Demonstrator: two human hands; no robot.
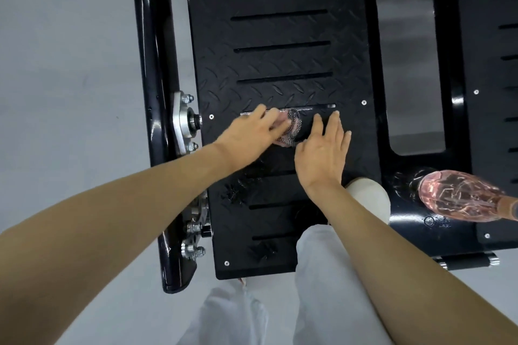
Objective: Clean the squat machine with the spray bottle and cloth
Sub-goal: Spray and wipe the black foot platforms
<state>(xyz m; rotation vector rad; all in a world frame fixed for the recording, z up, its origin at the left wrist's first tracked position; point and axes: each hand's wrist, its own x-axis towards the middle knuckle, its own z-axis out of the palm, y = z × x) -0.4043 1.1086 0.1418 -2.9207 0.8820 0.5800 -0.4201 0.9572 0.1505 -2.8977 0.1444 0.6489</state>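
The squat machine's black diamond-pattern footplate (280,64) fills the middle of the head view, cut by long horizontal slots. My left hand (252,131) reaches in from the left, and its fingers curl on a bunched pink cloth with a dark mesh pattern (293,127) at one slot. My right hand (322,148) lies flat on the plate just right of the cloth, fingers straight, thumb beside the cloth. A pink translucent spray bottle (459,196) lies on the machine's black frame at the right, away from both hands.
A glossy black side rail (151,92) with a silver bolted bearing bracket (183,122) runs down the left. A second slotted plate (493,64) stands at the right. My white-trousered legs (322,274) rest on the plate's near end. Grey floor (70,64) surrounds the machine.
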